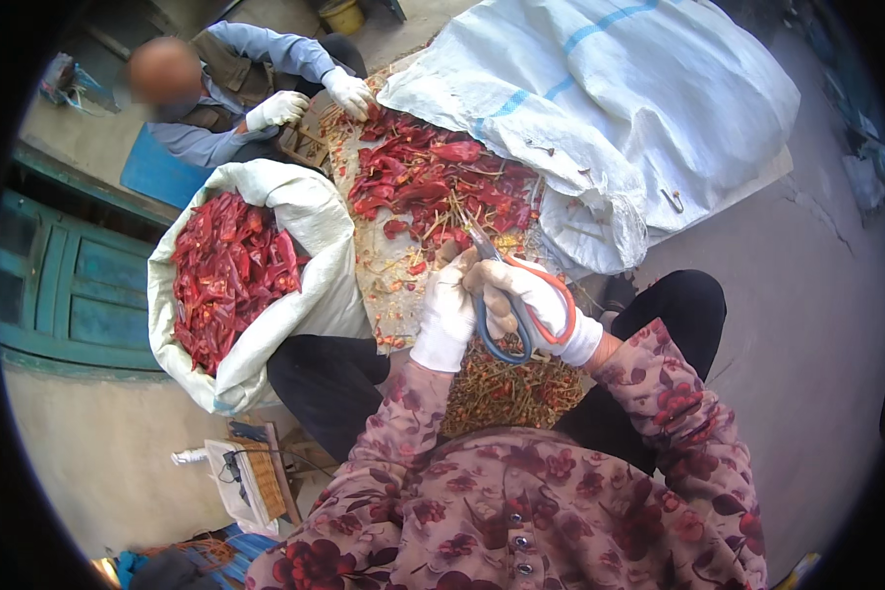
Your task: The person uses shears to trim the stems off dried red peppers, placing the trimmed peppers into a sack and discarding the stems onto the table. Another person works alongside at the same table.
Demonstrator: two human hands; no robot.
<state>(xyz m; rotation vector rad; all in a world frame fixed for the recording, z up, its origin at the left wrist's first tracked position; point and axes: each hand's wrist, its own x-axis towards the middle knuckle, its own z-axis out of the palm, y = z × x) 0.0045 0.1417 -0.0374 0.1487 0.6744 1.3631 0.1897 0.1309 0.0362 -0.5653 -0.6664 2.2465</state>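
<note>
My right hand (531,302), in a white glove, holds a pair of scissors (505,346) with one orange and one dark blue handle loop. The blades point up and left, toward a pile of dried red chili peppers (442,173). Close beside it, my gloved left hand (446,310) has its fingers bent near the scissors' pivot; whether it pinches something small cannot be told. Beneath my hands lies a heap of cut pepper stems (516,391), between my knees. Seeds and scraps are scattered on the board (391,280) under the peppers.
A white woven sack (332,221) full of red peppers stands at the left. A large white woven sack (708,110) lies at the upper right. Across the pile, a co-worker (243,88) in white gloves reaches to its edge. A plastic box (228,479) stands at the lower left.
</note>
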